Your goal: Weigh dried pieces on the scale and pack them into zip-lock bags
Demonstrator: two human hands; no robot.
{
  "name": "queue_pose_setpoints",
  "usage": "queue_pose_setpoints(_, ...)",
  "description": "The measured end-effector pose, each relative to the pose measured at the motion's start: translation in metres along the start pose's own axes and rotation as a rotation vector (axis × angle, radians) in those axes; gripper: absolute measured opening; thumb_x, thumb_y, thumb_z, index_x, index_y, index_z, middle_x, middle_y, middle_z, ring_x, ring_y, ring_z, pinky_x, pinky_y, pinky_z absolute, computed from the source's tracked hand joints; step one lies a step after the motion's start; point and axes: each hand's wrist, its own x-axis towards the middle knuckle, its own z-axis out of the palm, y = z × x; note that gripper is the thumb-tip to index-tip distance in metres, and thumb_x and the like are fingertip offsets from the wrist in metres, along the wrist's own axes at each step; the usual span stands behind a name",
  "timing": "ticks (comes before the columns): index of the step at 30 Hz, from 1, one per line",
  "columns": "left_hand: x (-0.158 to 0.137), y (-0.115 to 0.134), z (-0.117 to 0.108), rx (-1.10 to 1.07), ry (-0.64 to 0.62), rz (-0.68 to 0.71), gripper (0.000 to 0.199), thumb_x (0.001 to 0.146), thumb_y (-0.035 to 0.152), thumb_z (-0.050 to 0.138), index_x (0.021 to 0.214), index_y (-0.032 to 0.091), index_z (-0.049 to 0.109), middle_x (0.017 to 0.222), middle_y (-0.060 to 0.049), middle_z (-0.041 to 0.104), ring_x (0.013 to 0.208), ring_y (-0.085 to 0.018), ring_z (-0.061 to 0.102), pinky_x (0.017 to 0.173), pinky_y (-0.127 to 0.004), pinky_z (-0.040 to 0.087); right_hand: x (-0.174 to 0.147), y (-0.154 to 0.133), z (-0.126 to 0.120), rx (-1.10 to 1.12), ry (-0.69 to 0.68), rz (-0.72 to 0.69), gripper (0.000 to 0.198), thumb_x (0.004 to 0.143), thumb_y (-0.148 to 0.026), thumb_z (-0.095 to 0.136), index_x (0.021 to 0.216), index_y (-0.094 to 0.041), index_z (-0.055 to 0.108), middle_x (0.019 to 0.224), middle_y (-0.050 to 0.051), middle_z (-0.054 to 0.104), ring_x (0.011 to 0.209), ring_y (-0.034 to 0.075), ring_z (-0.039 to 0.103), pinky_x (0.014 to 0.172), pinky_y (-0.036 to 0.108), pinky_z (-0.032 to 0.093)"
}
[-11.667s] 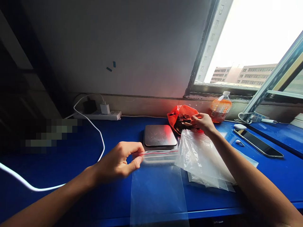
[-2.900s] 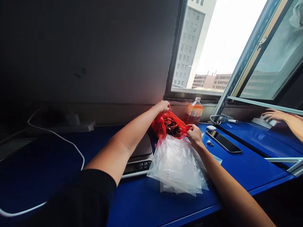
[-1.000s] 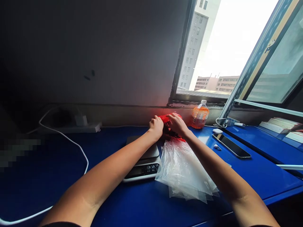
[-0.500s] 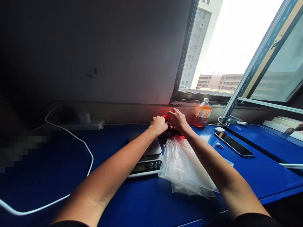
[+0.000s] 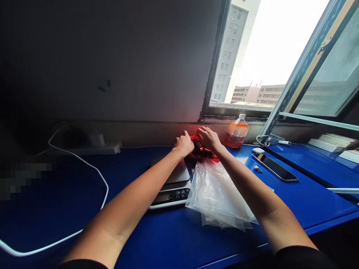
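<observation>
My left hand and my right hand meet at the back of the blue table, both closed on a red plastic bag with dark pieces inside. The bag is bunched small between my fingers. A digital kitchen scale sits just under my left forearm, its display lit. A stack of clear zip bags lies to the right of the scale, under my right forearm.
An orange drink bottle stands by the window sill. A phone, an earbud and a small white case lie to the right. A power strip with a white cable is at the left. Books rest far right.
Earlier my left hand held a clear zip bag by the scale. Both hands then went to the red bag, held it open, and now have gathered its mouth shut.
</observation>
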Motion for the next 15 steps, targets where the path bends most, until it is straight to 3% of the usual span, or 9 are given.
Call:
queue_pose_setpoints(4,0.009,0.006,-0.003,0.047,0.050,0.006,0.035,0.093,0.034,0.058,0.123,0.017,0.055,0.123,-0.010,0.058,0.105,-0.023,0.060,0.088,-0.044,0.053,-0.002,-0.001,0.001,0.005,0.038,0.024,0.032,0.097,-0.029,0.037,0.123,-0.022,0.054,0.133,0.012,0.051,0.105,0.022,0.055,0.072,0.029,0.046)
queue_pose_setpoints(7,0.016,0.003,-0.004,0.078,0.030,0.000,0.033,0.092,0.033,0.059,0.120,0.016,0.057,0.120,-0.009,0.060,0.103,-0.022,0.061,0.086,-0.042,0.054,-0.010,0.004,0.002,-0.024,0.117,0.152,0.039,0.095,-0.025,0.040,0.133,-0.016,0.046,0.135,0.017,0.047,0.107,0.024,0.053,0.074,0.030,0.045)
queue_pose_setpoints(12,0.016,-0.005,-0.006,0.121,0.033,0.004,0.032,0.092,0.034,0.059,0.119,0.016,0.058,0.119,-0.009,0.060,0.103,-0.022,0.062,0.086,-0.042,0.054,-0.028,0.023,0.004,-0.100,0.099,0.302,0.029,0.093,-0.014,0.036,0.109,-0.012,0.061,0.109,0.017,0.062,0.101,0.026,0.055,0.079,0.034,0.042)
queue_pose_setpoints(15,0.011,-0.002,-0.009,0.137,0.098,0.094,0.037,0.092,0.038,0.058,0.122,0.016,0.056,0.127,-0.011,0.056,0.111,-0.025,0.058,0.092,-0.048,0.050,-0.036,0.029,0.004,-0.112,0.082,0.345,0.031,0.094,-0.014,0.033,0.104,-0.011,0.062,0.104,0.017,0.064,0.098,0.026,0.057,0.079,0.034,0.041)
